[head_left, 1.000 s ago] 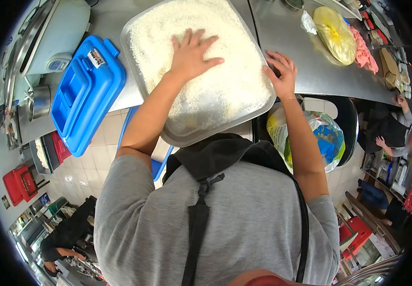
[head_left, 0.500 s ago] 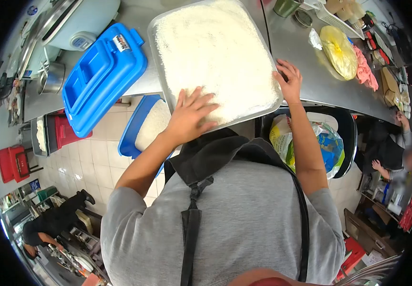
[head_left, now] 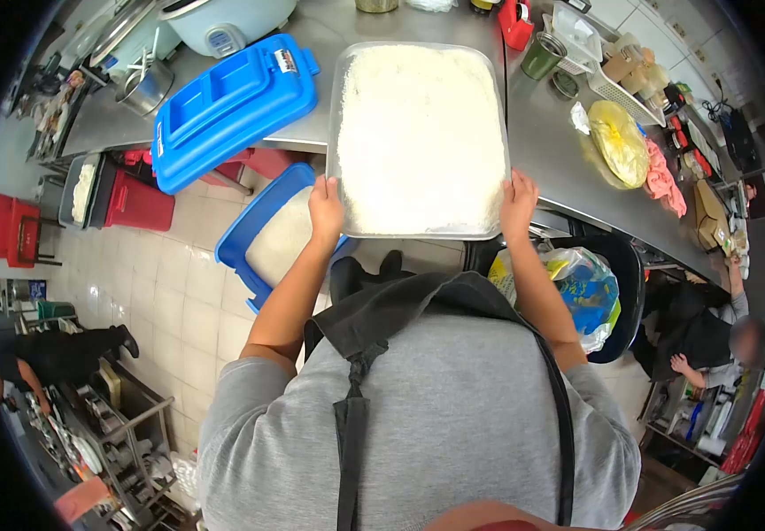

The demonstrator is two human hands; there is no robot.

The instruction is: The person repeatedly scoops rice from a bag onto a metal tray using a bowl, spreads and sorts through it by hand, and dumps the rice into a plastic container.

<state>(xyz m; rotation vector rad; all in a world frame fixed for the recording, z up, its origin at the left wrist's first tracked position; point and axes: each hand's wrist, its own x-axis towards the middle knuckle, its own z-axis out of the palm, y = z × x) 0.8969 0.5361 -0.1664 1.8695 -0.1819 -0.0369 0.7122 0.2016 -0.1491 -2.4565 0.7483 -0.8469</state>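
Observation:
A metal tray [head_left: 333, 133] is full of white grains [head_left: 422, 137], spread nearly level up to its rim. My left hand [head_left: 325, 209] grips the tray's near left corner, and my right hand [head_left: 518, 203] grips its near right corner. The tray's near edge juts out past the front of the steel table [head_left: 546, 133]. To the left of the tray, a blue lid [head_left: 232, 102] lies at a slant on the table edge. Below it, a blue bin [head_left: 239, 232] holds more white grains.
A black bin [head_left: 626, 296] with plastic bags stands below right. On the right of the table are a yellow bag [head_left: 619, 146], a pink cloth [head_left: 663, 181] and a white basket [head_left: 626, 97]. One person [head_left: 706, 332] is at far right, another [head_left: 64, 354] at far left.
My left hand has left the grains for the tray's left corner, and my right hand has moved to the right corner. The tray now sits straighter, its grains levelled. The view has shifted.

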